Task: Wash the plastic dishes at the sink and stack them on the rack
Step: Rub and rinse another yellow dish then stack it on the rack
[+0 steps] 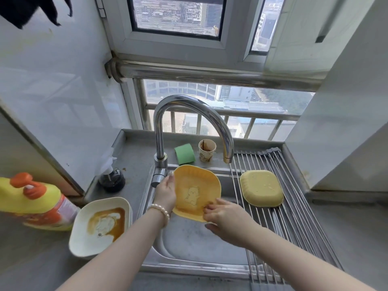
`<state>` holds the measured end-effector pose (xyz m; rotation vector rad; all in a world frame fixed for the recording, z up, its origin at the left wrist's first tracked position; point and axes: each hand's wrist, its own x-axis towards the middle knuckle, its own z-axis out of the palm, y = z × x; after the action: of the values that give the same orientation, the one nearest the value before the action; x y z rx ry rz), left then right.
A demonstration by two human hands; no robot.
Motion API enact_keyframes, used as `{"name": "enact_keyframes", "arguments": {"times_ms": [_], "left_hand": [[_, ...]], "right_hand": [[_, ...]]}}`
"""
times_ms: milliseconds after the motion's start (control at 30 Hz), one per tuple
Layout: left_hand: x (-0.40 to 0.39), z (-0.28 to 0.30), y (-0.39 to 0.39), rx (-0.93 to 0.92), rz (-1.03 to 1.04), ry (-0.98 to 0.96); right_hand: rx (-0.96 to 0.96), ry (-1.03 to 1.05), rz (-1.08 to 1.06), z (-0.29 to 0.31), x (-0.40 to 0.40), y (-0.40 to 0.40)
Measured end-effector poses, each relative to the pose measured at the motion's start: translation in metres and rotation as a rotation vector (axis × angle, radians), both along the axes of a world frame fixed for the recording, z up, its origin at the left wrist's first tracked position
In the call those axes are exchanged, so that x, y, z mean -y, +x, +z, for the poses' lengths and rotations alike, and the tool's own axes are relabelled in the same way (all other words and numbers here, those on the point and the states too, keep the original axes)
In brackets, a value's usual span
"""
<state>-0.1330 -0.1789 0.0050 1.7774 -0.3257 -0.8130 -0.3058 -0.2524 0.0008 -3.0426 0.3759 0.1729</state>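
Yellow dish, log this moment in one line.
yellow dish | held over sink | both hands: left hand, right hand | tap dry

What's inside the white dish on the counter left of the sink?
Brown sauce residue smeared across the white dish, partly covering a printed figure. It seems to sit on another dish; what lies beneath is hidden.

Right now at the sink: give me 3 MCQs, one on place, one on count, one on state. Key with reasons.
1. Where does the pale yellow dish lie?
A. on the rack
B. in the sink basin
C. beside the soap bottle

2. How many paper cups stand behind the sink?
A. none
B. one
C. three

3. The white dish on the left counter is:
A. clean
B. stained brown
C. upside down

Key: 1 A, it rests upside down on the rods. 2 B, a single paper cup. 3 B, brown residue inside.
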Motion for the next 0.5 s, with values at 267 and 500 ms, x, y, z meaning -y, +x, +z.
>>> {"name": "enact_keyframes", "arguments": {"times_ms": [267,500], "left_hand": [[0.007,-0.003,-0.012,0.168,0.15,-0.005],[0.006,0.007,0.008,-0.062,-0.167,0.125]], "right_hand": [[0.455,-0.04,-0.197,-0.042,-0.029,0.022],[0.307,-0.36,-0.09,-0.046,0.018,-0.003]]}}
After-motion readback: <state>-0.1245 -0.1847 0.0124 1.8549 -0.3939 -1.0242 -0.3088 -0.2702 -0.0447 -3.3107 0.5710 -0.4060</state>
